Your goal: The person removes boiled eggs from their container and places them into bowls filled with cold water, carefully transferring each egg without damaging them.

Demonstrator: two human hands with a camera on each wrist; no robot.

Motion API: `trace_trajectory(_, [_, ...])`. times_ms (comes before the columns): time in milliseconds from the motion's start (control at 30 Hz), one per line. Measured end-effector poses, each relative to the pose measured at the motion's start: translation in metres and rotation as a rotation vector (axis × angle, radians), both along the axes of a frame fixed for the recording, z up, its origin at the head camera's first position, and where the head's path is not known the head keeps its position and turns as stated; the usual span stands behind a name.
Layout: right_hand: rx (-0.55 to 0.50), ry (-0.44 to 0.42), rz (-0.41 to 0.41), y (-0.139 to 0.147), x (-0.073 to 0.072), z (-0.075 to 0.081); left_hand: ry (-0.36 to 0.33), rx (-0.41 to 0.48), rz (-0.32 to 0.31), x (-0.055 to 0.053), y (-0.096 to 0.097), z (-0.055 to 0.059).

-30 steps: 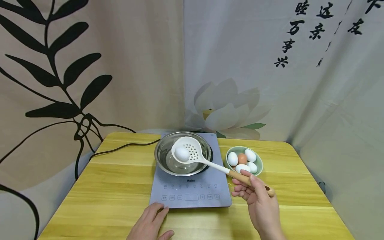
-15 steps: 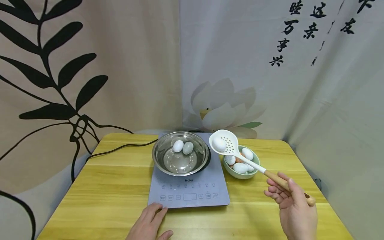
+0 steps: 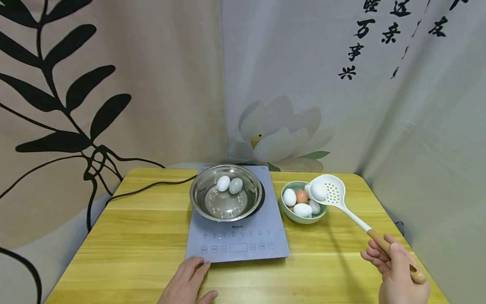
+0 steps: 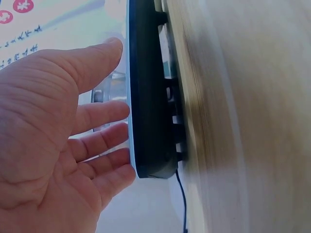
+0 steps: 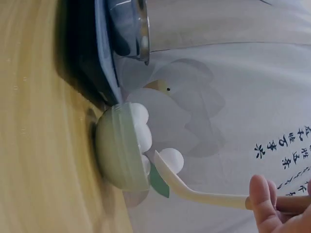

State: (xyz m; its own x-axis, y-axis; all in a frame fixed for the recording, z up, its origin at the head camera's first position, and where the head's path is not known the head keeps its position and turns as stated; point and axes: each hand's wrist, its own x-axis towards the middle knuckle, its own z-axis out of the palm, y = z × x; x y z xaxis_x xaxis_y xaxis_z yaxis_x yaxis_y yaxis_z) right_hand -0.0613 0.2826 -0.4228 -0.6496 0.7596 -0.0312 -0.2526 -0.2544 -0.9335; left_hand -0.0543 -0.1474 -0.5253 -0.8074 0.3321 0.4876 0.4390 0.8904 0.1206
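My right hand (image 3: 404,270) grips the wooden handle of a white slotted spoon (image 3: 336,195). One white egg (image 3: 318,192) lies in the spoon's bowl, above the right rim of a green bowl (image 3: 300,218). That bowl holds several eggs, white ones (image 3: 302,210) and a brown egg (image 3: 301,196) among them. In the right wrist view the spooned egg (image 5: 173,160) sits just above the bowl (image 5: 114,150). My left hand (image 3: 186,280) touches the front edge of an induction cooker (image 3: 235,232) with extended fingers. Two eggs (image 3: 223,183) lie in the steel pot (image 3: 198,200) on the cooker.
Everything stands on a wooden table (image 3: 144,236). A black cord (image 3: 152,185) runs left from the cooker across the tabletop. Printed curtains (image 3: 171,84) hang directly behind the table.
My right hand has carried the spoon and its egg rightward from above the pot to the green bowl's right side. Two eggs in the pot came into view. My left hand stays at the cooker.
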Motion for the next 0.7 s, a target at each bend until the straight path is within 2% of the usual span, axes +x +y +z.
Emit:
trace_trajectory(300, [0.155, 0.006, -0.057, -0.011, 0.007, -0.015, -0.041, -0.011, 0.002, 0.001, 0.000, 0.003])
trace_trajectory(467, [0.223, 0.061, -0.089, -0.024, 0.008, -0.019, -0.073, -0.007, 0.000, 0.001, 0.001, 0.006])
trace_trajectory(600, [0.280, 0.116, -0.092, -0.031, 0.008, -0.020, -0.054, -0.015, 0.000, 0.000, 0.001, 0.006])
trace_trajectory(700, [0.312, 0.092, -0.099, -0.033, 0.010, -0.019, -0.034, -0.023, -0.003, -0.001, 0.001, 0.005])
